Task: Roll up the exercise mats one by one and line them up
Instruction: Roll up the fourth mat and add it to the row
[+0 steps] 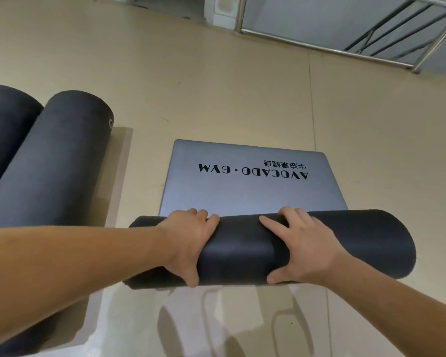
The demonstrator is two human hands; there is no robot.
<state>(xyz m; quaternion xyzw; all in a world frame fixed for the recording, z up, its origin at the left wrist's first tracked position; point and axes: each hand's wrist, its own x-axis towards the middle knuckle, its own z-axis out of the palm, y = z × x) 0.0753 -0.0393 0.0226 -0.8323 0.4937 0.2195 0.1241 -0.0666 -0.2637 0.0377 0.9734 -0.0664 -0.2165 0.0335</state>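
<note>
A dark mat roll (366,240) lies across the floor in front of me, thick and nearly wound up. Its flat grey end (242,191), printed "AVOCADO · GYM", still lies unrolled on the floor beyond the roll. My left hand (188,240) grips the roll left of its middle, fingers curled over the top and thumb underneath. My right hand (304,248) presses on it just right of the middle, fingers spread over the top. Two rolled dark mats lie side by side at the left, one (54,161) nearer me and another (3,119) at the frame's edge.
The floor (216,86) is glossy beige and reflects light near my feet. A metal railing (345,47) with slanted bars runs along the far right. A white pillar base (222,11) stands at the top centre.
</note>
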